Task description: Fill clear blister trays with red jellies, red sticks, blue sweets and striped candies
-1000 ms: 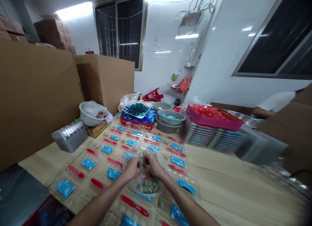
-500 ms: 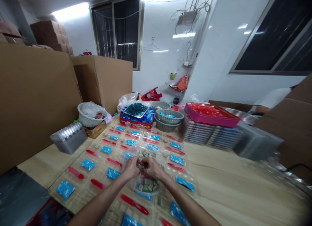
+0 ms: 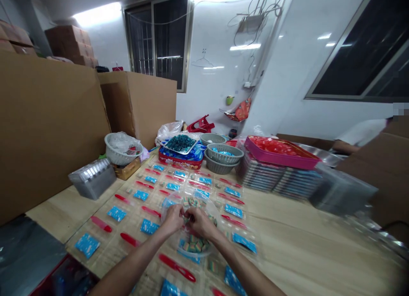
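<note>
The left hand [image 3: 173,219] and right hand [image 3: 200,224] pinch together above a clear bowl [image 3: 169,211] of candy cubes [image 3: 195,244], where a slip could scatter them.

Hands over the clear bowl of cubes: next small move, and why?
Probably lower the small multicoloured cube, which seems pinched between the left hand and the right hand, into the clear round plastic bowl beneath them: both hands sit directly over it, and similar multicoloured cubes already lie inside.
</note>
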A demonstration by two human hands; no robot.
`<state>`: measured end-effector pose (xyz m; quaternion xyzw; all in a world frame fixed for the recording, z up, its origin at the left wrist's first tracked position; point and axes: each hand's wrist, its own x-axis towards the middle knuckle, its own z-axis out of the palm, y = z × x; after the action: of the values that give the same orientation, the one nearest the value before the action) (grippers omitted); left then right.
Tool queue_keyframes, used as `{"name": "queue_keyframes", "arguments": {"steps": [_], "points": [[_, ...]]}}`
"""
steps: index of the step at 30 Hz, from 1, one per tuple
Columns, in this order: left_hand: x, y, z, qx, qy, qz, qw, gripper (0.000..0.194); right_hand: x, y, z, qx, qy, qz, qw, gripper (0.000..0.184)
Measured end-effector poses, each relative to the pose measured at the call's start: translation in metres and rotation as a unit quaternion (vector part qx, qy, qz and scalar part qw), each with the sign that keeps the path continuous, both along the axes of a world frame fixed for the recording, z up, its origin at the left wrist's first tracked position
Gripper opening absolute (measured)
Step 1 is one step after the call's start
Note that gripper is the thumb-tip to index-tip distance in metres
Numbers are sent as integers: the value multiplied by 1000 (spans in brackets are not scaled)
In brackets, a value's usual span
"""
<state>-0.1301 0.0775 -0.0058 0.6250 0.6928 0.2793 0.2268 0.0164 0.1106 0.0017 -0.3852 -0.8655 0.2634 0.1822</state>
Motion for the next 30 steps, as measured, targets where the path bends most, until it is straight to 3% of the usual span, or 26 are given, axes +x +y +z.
{"name": "queue_keyframes", "arguments": {"steps": [8, 14, 19, 24, 30], "points": [[1, 1, -3, -6, -8, -8, 1000, 25, -1, -1, -2, 5, -17, -4, 1000, 26], [-1, -8, 9, -13, -21, -7, 1000, 31, -5, 0, 3, -5, -8, -19, 1000, 22], [-5, -10, 20, -7, -71, 23, 997, 26, -8, 13, 9, -132, 94, -11, 987, 4], [-18, -10, 32, 5, -166, 35, 985, 11, -18, 18, 26, -286, 184, -11, 940, 13], [-53, -15, 47, -13, -352, 81, 932, 15, -57, 23, 50, -276, 170, 38, 945, 17]]}}
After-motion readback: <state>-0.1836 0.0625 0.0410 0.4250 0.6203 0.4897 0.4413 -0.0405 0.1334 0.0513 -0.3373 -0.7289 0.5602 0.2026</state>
